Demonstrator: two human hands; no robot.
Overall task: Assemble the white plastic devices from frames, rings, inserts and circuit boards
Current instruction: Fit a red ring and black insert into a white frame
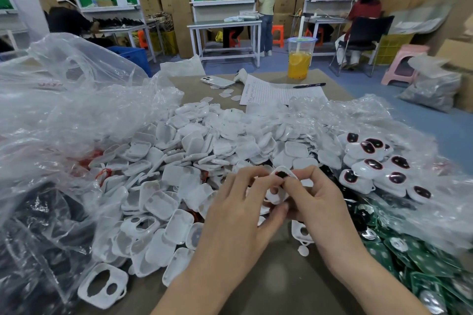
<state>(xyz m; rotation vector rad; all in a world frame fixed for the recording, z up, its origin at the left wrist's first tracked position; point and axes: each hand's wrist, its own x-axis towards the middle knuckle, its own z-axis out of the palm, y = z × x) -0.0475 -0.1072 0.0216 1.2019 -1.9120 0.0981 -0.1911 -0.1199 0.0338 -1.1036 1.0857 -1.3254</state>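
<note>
The brown counter (281, 276) carries a big heap of white frames (204, 146) and, at the right, a small group of finished devices (378, 166). The left hand (238, 212) and right hand (314, 202) pinch 1 frame (277, 190) just above it, perhaps pressing in a dark insert (282, 174). Most of the work remains.

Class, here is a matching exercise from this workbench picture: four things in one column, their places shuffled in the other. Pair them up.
Things
1. pen
2. drink cup
3. green circuit boards
4. white frame

Places
A. pinched between the left hand and the right hand
B. standing at the far edge of the table
C. lying on the lined sheet of paper
D. piled at the near right of the table

Pairs: 1-C, 2-B, 3-D, 4-A
</note>
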